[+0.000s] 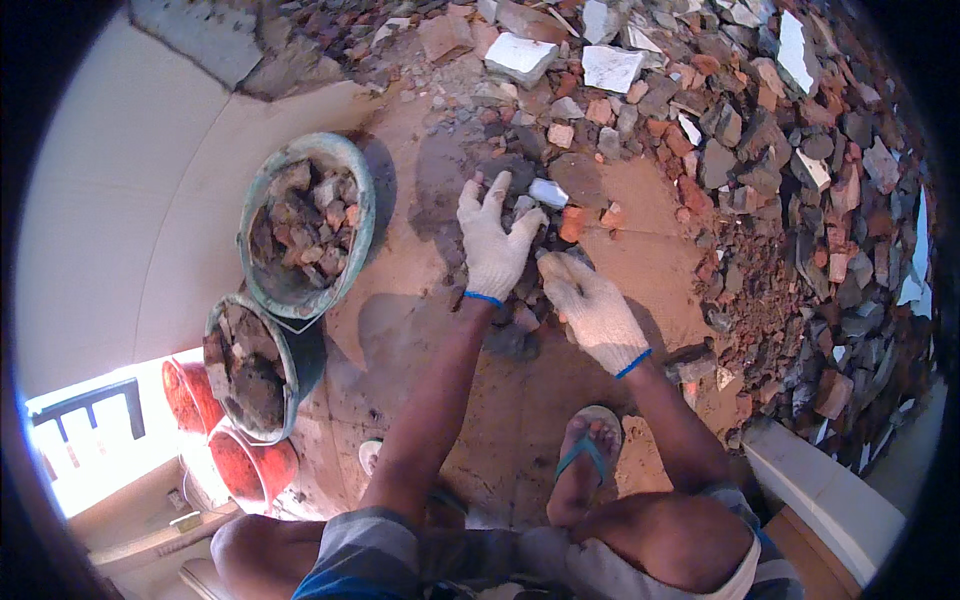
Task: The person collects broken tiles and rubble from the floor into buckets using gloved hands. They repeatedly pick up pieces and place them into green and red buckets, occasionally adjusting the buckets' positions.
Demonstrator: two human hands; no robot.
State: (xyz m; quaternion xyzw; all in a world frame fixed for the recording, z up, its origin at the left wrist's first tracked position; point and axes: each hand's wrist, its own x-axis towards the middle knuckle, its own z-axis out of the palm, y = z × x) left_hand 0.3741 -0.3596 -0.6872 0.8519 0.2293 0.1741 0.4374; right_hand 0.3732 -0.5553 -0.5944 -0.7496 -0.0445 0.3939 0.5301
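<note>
Both my hands wear white knit gloves with blue cuffs and work at a small heap of rubble (pixel 515 310) on the brown floor. My left hand (pixel 496 245) lies over the heap from the left, its fingers spread against the dark pieces. On the heap's right side is my right hand (pixel 592 310), fingers bent and close together; what lies under their tips cannot be made out. A white chunk (pixel 548 193) sits just beyond the left fingertips. Close by on the right lies an orange brick piece (pixel 572 225).
To the left stand a green tub (pixel 365 215) of broken bricks and a second tub (pixel 291 375) of dark chunks. Red buckets (pixel 262 470) stand behind them. A large rubble pile (pixel 790 200) spreads across the far and right side. My sandalled foot (pixel 588 460) is close below.
</note>
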